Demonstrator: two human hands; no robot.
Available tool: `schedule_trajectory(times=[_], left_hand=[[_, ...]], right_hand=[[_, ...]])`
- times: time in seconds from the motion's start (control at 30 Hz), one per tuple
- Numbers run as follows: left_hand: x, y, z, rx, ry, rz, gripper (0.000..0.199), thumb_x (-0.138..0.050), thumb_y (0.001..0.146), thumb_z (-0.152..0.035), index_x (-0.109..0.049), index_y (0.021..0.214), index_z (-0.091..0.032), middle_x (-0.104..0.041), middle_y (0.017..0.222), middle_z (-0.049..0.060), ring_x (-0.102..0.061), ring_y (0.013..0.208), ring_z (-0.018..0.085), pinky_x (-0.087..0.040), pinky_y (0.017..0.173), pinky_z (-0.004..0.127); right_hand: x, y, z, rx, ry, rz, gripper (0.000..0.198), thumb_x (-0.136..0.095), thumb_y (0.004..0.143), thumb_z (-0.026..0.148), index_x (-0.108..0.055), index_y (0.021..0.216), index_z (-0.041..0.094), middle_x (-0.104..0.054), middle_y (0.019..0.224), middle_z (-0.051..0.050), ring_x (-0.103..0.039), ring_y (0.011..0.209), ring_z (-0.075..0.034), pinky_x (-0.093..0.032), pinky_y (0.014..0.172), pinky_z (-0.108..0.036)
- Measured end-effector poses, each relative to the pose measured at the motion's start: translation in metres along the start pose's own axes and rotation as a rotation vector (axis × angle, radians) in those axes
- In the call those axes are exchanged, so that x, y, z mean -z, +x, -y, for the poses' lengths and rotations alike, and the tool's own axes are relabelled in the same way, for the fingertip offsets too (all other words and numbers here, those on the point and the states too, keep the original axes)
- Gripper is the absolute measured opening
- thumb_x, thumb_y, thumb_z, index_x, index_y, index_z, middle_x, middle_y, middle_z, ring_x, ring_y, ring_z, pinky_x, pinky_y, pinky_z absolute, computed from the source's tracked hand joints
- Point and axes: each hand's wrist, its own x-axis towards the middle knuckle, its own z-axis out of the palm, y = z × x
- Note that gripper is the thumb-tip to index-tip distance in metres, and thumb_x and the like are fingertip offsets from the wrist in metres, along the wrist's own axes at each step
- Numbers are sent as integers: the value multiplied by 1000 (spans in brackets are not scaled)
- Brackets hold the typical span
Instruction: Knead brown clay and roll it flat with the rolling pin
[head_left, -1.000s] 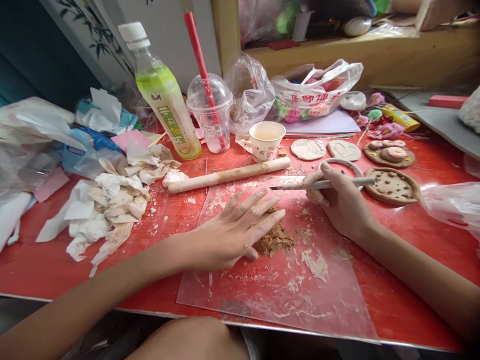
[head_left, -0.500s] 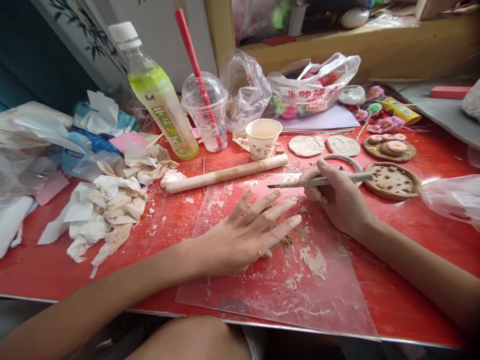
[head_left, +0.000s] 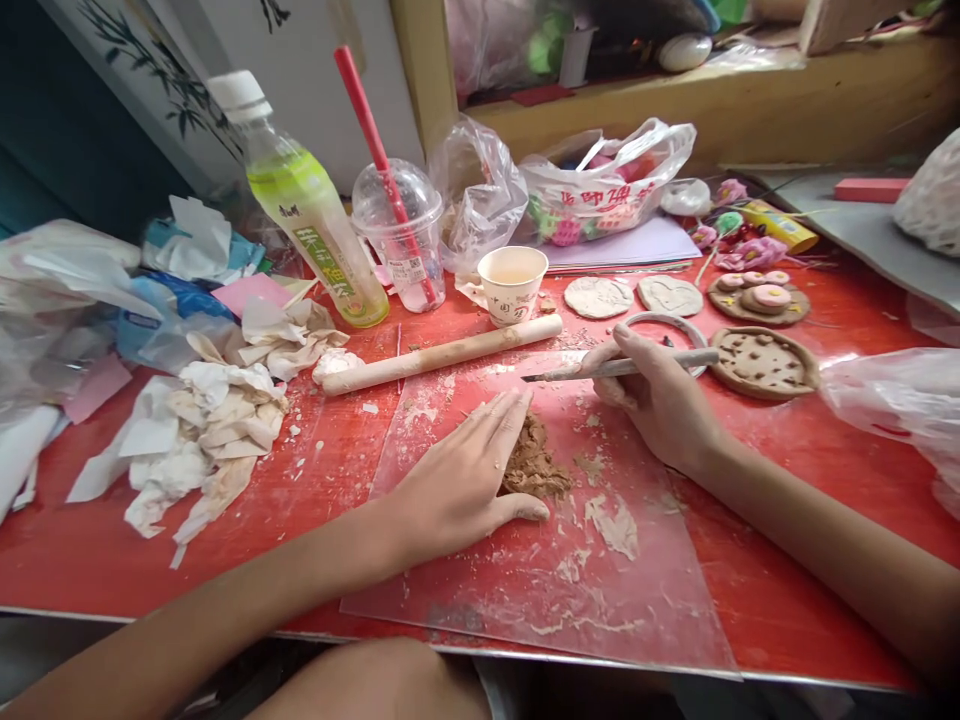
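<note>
My left hand (head_left: 469, 475) rests on its edge against the left side of a crumbly lump of brown clay (head_left: 536, 465). Its fingers are stretched out side by side and the thumb is apart, reaching along the lump's near side. In my right hand (head_left: 664, 400) is a slim paintbrush (head_left: 566, 372), held almost level with its dark tip pointing left. The brush tip is beyond the clay, above a clear plastic sheet (head_left: 465, 590) strewn with clay scraps. A wooden rolling pin (head_left: 450, 352) lies past both hands.
A paper cup (head_left: 512, 285), a lidded plastic cup (head_left: 409, 240) and a drink bottle (head_left: 315, 230) stand behind the rolling pin. Crumpled tissues (head_left: 210, 420) lie left. Flat clay discs (head_left: 598, 297), a ring (head_left: 694, 330) and a spotted clay piece (head_left: 761, 362) sit to the right.
My left hand has shifted left off the top of the clay. Its spread fingers have come together, and the lump is now uncovered. The paintbrush stays in my right hand. The view has shifted slightly.
</note>
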Motion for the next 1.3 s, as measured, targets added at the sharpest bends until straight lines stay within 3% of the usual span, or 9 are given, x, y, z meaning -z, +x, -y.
schedule_trajectory(times=[0.2, 0.33, 0.47, 0.57, 0.87, 0.97, 1.1, 1.17, 1.3], left_hand=[[-11, 4, -11, 30, 127, -115, 71, -44, 89, -47, -14, 144, -13, -37, 140, 18, -35, 131, 28, -34, 106, 43], [-6, 4, -8, 50, 123, -153, 68, -44, 90, -44, -16, 143, -13, -41, 137, 17, -39, 128, 27, -35, 105, 41], [21, -2, 7, -90, 18, 145, 98, -56, 76, -61, -4, 145, -16, -21, 149, 18, -25, 136, 28, -30, 109, 40], [31, -3, 13, -106, 36, 260, 96, -57, 77, -58, -6, 145, -15, -15, 151, 18, -18, 138, 30, -26, 110, 41], [0, 10, 7, -109, 169, -23, 62, -45, 91, -39, -19, 142, -16, -39, 132, 16, -40, 122, 28, -38, 99, 42], [4, 9, 1, -65, 125, -22, 73, -45, 88, -49, -14, 143, -13, -41, 130, 16, -42, 121, 27, -38, 100, 40], [-4, 16, -16, -46, 153, -82, 98, -40, 77, -72, -11, 143, -7, -23, 145, 22, -19, 136, 34, -23, 110, 49], [-13, 21, -22, 6, 176, -133, 95, -39, 79, -70, -13, 143, -6, -21, 147, 21, -15, 137, 34, -18, 112, 50], [-24, 25, -26, 116, 142, -140, 82, -46, 83, -59, -17, 143, -11, -35, 140, 17, -32, 129, 32, -27, 108, 49]], right_hand=[[0, 1, -1, 32, -14, 0, 41, -47, 85, 50, -62, 62, 20, -29, 45, 3, -24, 43, -9, -13, 47, -31], [0, 0, -2, 26, -2, -12, 40, -46, 87, 48, -62, 62, 21, -28, 45, 2, -24, 44, -9, -13, 47, -31], [1, 0, -2, 21, 20, -6, 40, -44, 88, 48, -63, 64, 21, -28, 45, 3, -23, 44, -9, -12, 47, -31], [1, 0, -2, 12, 16, 0, 40, -46, 87, 48, -63, 64, 20, -29, 46, 3, -23, 45, -9, -11, 47, -31], [1, 3, -4, 13, -1, -16, 40, -48, 84, 52, -61, 62, 21, -31, 45, 2, -24, 43, -9, -13, 47, -30], [0, 3, -2, 18, 8, -23, 42, -46, 84, 54, -61, 63, 21, -31, 45, 3, -24, 43, -9, -14, 47, -30], [-1, 1, 0, 29, 16, -18, 44, -43, 86, 55, -61, 64, 21, -29, 44, 4, -23, 43, -9, -13, 46, -30], [-1, 1, 1, 33, 29, -17, 44, -43, 86, 54, -60, 64, 21, -30, 44, 4, -23, 43, -9, -13, 46, -30], [1, 2, 1, 39, 98, -37, 39, -43, 88, 47, -59, 65, 20, -33, 44, 4, -23, 42, -8, -14, 45, -30]])
